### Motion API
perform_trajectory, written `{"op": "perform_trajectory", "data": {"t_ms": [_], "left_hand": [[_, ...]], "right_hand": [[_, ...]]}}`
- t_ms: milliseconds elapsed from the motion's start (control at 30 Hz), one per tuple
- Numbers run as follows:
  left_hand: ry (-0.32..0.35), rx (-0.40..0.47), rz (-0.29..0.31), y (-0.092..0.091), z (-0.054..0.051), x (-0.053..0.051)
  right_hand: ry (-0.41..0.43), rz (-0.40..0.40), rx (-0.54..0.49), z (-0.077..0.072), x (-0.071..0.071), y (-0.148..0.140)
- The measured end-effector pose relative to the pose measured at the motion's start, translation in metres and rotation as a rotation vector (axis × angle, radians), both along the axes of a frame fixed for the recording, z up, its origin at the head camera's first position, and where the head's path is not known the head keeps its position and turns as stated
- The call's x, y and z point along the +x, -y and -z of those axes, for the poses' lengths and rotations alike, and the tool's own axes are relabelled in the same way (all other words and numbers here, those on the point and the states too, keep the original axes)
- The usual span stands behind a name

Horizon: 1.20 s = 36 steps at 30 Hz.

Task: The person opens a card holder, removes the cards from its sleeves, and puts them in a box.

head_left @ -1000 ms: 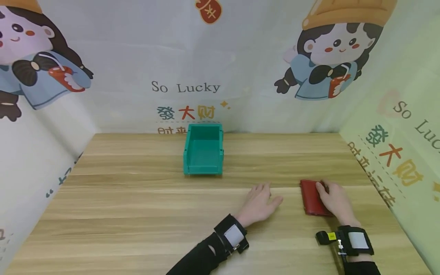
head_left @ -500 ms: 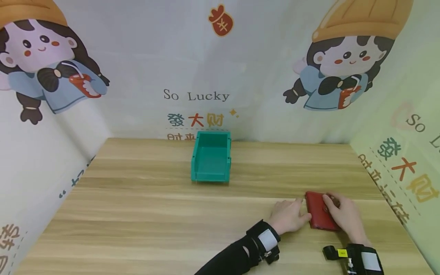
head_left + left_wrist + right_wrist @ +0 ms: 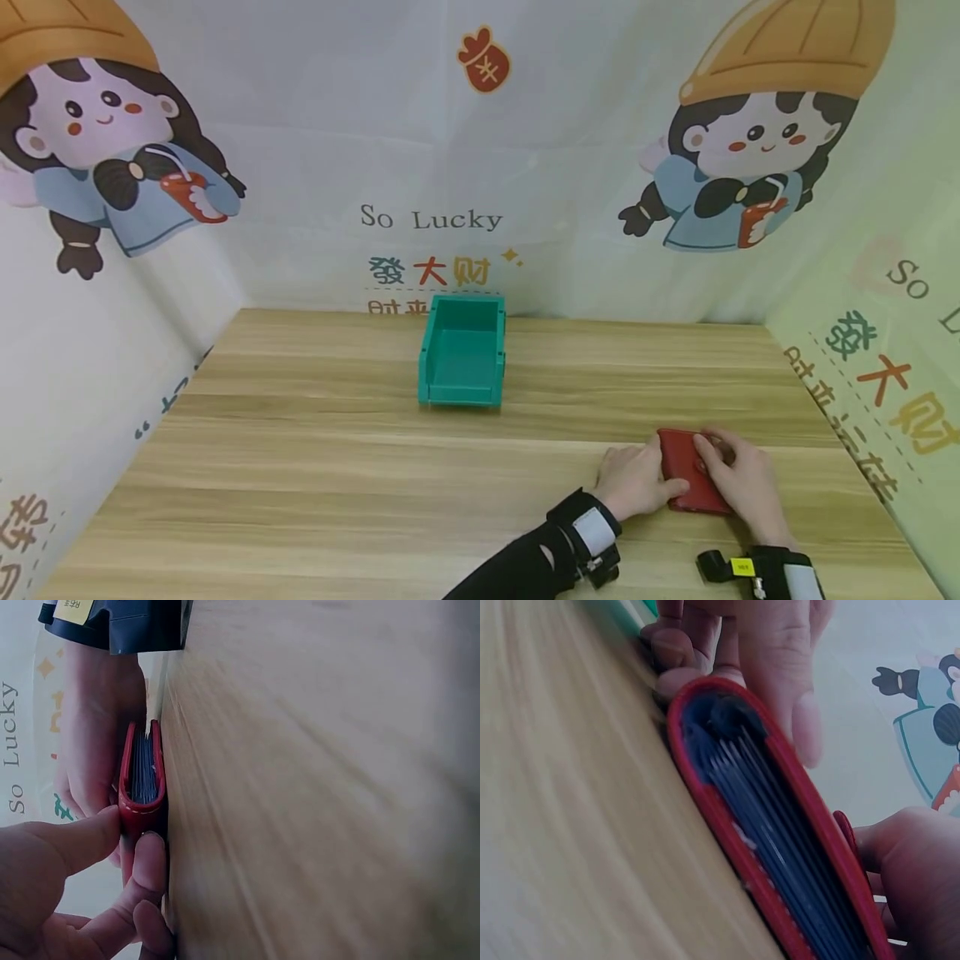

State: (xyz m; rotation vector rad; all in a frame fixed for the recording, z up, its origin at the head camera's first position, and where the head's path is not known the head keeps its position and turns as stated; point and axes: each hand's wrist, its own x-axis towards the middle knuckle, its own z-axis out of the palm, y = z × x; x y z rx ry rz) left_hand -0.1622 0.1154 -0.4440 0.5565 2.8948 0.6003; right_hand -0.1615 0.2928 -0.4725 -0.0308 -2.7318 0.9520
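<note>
The left hand (image 3: 633, 483) pinches one side of the red wallet (image 3: 680, 471) and the right hand (image 3: 752, 483) grips the other — on the desk (image 3: 337, 492) or just above, can't tell. A loose pinch might let it flop open. The right edge (image 3: 817, 419) is near; more room lies left, toward the green bin (image 3: 460, 395).

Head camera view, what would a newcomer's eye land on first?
Likely the red wallet, held by the left hand and right hand on the right side of the wooden table. Next, the teal bin near the table's back edge stands out, and so do the large cartoon figures at the upper left and right.
</note>
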Motion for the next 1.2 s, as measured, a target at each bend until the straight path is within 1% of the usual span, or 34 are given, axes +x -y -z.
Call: {"op": "perform_trajectory", "data": {"t_ms": [100, 200, 333, 533, 633, 733, 800, 967, 1033, 1100, 1200], "left_hand": [[0.034, 0.010, -0.003, 0.000, 0.000, 0.000], [0.088, 0.020, -0.003, 0.004, -0.001, -0.001], [0.138, 0.015, 0.020, 0.014, -0.006, -0.003], [0.155, 0.018, 0.054, 0.032, -0.010, -0.004], [0.170, 0.053, 0.071, 0.043, -0.009, -0.003], [0.183, 0.105, 0.091, 0.056, -0.006, -0.004], [0.183, 0.125, 0.101, 0.065, -0.005, -0.004], [0.164, 0.117, 0.106, 0.087, -0.001, -0.001], [0.166, 0.130, 0.102, 0.096, 0.001, 0.001], [0.173, 0.162, 0.100, 0.105, 0.003, 0.002], [0.204, 0.239, 0.096, 0.118, 0.006, 0.003]], "right_hand": [[-0.026, -0.001, -0.011, 0.003, 0.001, 0.003], [-0.048, 0.001, -0.039, 0.005, 0.003, 0.008], [-0.068, -0.008, -0.069, 0.007, 0.004, 0.018], [-0.123, -0.028, -0.093, 0.011, 0.007, 0.036], [-0.170, -0.015, -0.092, 0.014, 0.010, 0.046], [-0.237, 0.004, -0.079, 0.017, 0.012, 0.058], [-0.278, 0.005, -0.071, 0.018, 0.014, 0.065], [-0.325, -0.033, -0.071, 0.023, 0.016, 0.082], [-0.336, -0.048, -0.066, 0.024, 0.017, 0.088], [-0.367, -0.063, -0.046, 0.025, 0.016, 0.095], [-0.427, -0.097, -0.012, 0.028, 0.016, 0.104]]}}
